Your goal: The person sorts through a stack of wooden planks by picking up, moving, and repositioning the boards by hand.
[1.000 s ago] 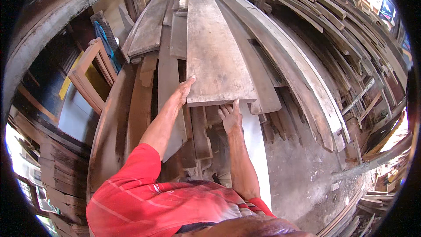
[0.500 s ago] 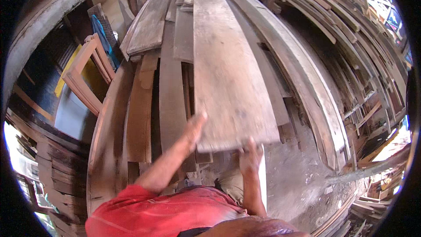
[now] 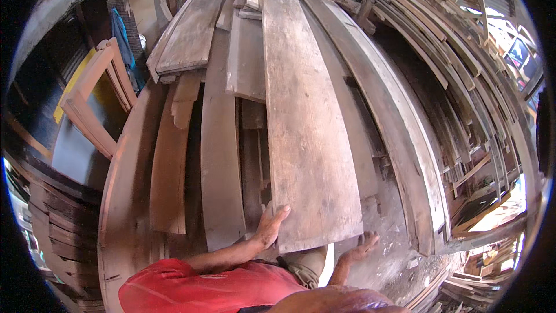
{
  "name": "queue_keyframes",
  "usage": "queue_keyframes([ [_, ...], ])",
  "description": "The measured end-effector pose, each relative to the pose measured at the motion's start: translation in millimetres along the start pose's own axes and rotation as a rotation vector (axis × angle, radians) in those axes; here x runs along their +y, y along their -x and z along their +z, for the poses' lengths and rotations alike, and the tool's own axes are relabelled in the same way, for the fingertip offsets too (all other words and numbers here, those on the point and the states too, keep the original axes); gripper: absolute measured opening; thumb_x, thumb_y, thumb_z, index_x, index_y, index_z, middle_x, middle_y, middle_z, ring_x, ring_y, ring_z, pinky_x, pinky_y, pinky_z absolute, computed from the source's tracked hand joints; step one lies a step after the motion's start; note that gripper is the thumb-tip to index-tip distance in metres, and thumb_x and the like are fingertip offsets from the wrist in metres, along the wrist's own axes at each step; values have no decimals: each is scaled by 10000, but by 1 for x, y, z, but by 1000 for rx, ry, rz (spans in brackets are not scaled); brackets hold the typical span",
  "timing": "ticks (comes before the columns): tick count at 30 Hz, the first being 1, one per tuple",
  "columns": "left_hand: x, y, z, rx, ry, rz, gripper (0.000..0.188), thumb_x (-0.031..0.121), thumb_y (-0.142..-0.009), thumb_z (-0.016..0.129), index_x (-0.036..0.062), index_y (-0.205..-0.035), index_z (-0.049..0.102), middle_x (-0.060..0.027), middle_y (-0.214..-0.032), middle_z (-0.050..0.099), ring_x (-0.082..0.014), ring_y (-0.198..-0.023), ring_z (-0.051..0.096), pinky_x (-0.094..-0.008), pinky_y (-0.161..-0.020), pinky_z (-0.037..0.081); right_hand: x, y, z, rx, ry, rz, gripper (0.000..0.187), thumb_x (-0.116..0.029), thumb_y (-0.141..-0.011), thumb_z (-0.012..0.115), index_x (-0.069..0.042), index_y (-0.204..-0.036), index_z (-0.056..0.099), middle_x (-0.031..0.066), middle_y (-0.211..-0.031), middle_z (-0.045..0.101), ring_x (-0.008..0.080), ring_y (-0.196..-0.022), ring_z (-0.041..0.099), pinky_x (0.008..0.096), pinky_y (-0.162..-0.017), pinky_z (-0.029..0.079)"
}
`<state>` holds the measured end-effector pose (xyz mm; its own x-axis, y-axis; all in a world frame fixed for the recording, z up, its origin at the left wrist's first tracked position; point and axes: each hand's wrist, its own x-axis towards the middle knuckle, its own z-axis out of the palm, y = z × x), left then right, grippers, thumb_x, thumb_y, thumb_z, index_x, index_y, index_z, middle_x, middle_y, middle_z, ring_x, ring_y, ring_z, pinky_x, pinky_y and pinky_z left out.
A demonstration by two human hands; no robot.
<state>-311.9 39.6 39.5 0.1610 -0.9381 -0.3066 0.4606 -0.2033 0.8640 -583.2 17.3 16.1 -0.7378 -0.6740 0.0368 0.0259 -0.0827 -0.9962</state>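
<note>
A long, wide wooden plank (image 3: 310, 139) stretches from the back toward my body, its near end just in front of me. My left hand (image 3: 271, 226) grips its left edge near that end, thumb against the top face and the other fingers partly hidden. Just off the plank's near right corner is my right hand (image 3: 359, 248), palm up with its fingers apart. Whether its fingertips touch the corner I cannot tell.
Several boards (image 3: 223, 162) lie lengthwise on the left, with a shorter board stack (image 3: 191, 35) behind. Long rough planks (image 3: 399, 168) run along the right. Racked timber strips (image 3: 463, 64) fill the far right. A wooden frame (image 3: 87, 104) leans at the left.
The plank's near end has come closer to my body. My right hand has shifted from under the end to beyond its right corner and opened. My left hand stays at the left edge.
</note>
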Motion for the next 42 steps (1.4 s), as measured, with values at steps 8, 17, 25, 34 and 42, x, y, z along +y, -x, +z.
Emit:
queue_keyframes([
  [8,33,5,15,56,104,-145,561,442,-940,648,37,-1320,567,-76,-1227,619,-190,-1112,587,-367,-1015,453,-15,-27,49,-41,-563,173,774,-674,-1007,327,47,-1043,607,236,-1116,604,338,-1079,588,477,-958,505],
  [17,70,8,26,-92,235,-92,399,363,-995,594,27,-1208,631,-62,-1099,670,-155,-1024,618,-324,-949,470,-136,-28,61,153,-509,-247,833,-720,-972,302,14,-874,684,227,-987,676,347,-977,638,501,-953,495],
  [25,117,12,34,-279,512,-73,509,344,-1011,577,-16,-1365,512,-75,-1223,624,-174,-1108,594,-340,-1004,450,-180,-46,39,-118,-652,-482,828,-726,-966,267,-33,-742,661,139,-793,626,313,-847,601,526,-973,444],
  [34,180,-39,13,-226,605,-219,609,478,-958,585,41,-1378,527,-166,-1233,648,-275,-1097,637,-451,-938,519,-228,-53,129,-632,-675,-715,781,-719,-991,192,-47,-827,554,116,-805,538,243,-750,506,502,-949,447],
  [42,276,-197,4,-301,662,367,657,519,-1021,449,16,-1443,453,-174,-1376,563,-314,-1230,576,-460,-1037,478,-253,-103,362,-211,-305,-1201,414,-372,-1044,460,15,-1112,589,98,-892,602,203,-838,589,373,-801,540],
])
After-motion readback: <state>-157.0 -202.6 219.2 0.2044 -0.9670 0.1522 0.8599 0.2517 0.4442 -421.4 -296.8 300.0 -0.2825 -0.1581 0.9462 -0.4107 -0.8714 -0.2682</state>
